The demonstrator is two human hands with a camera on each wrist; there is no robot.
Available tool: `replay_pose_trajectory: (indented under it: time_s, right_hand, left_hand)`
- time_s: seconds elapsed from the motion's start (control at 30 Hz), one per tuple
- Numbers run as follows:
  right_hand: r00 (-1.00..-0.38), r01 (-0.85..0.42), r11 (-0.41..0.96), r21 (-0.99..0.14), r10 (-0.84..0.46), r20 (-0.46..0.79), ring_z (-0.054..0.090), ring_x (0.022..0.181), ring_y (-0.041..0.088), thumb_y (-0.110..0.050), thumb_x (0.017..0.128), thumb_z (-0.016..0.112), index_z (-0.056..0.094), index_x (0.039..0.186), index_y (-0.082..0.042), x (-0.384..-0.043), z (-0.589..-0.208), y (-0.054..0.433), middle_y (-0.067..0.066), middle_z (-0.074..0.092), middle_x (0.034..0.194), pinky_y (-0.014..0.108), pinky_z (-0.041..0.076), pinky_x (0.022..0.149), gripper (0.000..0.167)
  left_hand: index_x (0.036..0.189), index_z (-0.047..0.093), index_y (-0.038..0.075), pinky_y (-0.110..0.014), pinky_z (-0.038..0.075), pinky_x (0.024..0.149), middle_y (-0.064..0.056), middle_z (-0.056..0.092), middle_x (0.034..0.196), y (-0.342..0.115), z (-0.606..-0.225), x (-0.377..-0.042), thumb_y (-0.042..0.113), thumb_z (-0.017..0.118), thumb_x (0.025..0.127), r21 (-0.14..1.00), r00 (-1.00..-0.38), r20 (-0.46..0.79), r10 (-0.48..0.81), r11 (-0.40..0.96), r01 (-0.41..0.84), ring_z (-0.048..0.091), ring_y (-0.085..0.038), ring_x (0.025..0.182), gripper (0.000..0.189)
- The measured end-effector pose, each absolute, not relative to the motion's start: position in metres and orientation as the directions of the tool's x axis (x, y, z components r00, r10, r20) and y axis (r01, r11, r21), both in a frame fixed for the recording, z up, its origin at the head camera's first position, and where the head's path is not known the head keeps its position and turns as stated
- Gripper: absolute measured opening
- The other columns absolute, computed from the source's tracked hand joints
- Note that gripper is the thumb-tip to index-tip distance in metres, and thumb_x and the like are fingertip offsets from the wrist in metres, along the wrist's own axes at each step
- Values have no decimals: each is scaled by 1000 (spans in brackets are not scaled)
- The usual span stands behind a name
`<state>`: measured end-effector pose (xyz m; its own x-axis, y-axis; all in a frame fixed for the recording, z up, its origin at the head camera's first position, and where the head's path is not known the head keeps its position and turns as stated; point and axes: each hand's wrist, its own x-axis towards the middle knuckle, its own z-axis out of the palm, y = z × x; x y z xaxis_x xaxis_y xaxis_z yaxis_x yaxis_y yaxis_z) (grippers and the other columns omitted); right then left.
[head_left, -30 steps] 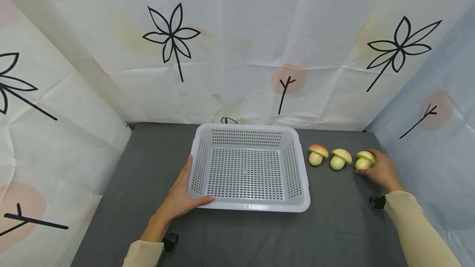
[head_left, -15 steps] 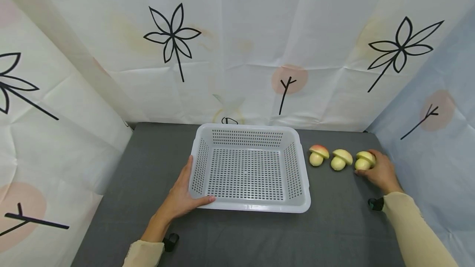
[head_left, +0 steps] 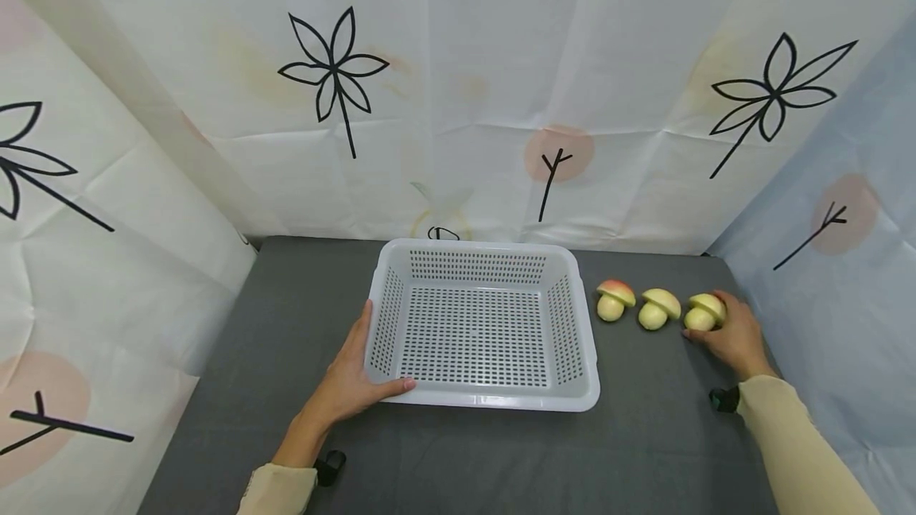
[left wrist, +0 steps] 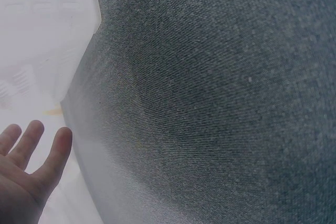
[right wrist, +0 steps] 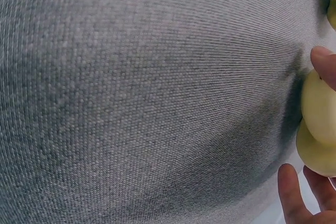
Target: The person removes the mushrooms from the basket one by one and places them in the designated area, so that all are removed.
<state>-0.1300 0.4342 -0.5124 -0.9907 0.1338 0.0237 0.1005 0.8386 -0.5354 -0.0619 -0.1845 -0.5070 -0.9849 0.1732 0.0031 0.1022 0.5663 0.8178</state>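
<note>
My left hand [head_left: 348, 378] rests against the near left corner of a white perforated plastic basket [head_left: 487, 397]. Its thumb lies along the front rim and its straight fingers lie along the left side; the left wrist view shows these fingers [left wrist: 62, 142] spread apart. At the right, my right hand [head_left: 739, 334] holds a yellow-green toy mushroom [head_left: 700, 318] between thumb and fingers, still at table level. In the right wrist view the thumb [right wrist: 324, 64] touches the pale stem [right wrist: 317, 111]. Beside it stand another yellow-green mushroom [head_left: 658, 308] and a red-capped one [head_left: 615, 300].
The basket stands on a grey cloth-covered table [head_left: 501, 467], with nothing inside it. White printed cloth [head_left: 465, 102] hangs behind and on both sides. The right cloth wall [head_left: 851, 324] is close to the right hand.
The right forearm has shifted very slightly left while the hand stays at the same mushroom. The left hand, basket and other mushrooms look unmoved.
</note>
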Motion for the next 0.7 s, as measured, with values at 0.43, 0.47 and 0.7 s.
replay_pose_trajectory:
  time_s: [0.43, 0.47, 0.7]
  right_hand:
    - [-991, 99, 837, -538, 130, 20, 37, 114, 62, -6, 81, 83, 26, 148, 18, -129, -512, 433, 47, 34, 131, 70, 30, 90, 91]
    - [-991, 99, 837, -538, 129, 19, 37, 113, 62, -6, 81, 83, 25, 147, 18, -129, -512, 433, 47, 34, 131, 70, 30, 90, 91]
    - [-991, 107, 838, -534, 136, 15, 37, 113, 61, -6, 81, 83, 24, 148, 18, -130, -512, 432, 47, 34, 131, 70, 30, 91, 93]
  left_hand:
    - [164, -5, 32, -73, 30, 102, -5, 13, 168, -184, -508, -62, 58, 91, 66, 809, -986, -10, 167, 581, 91, 34, -41, 143, 139]
    - [164, -5, 32, -73, 30, 102, -5, 13, 168, -184, -508, -62, 58, 91, 66, 810, -986, -10, 167, 580, 91, 34, -41, 143, 139]
    - [163, -5, 34, -73, 31, 102, -3, 13, 168, -185, -509, -62, 57, 91, 66, 823, -985, -5, 171, 561, 93, 36, -40, 141, 138]
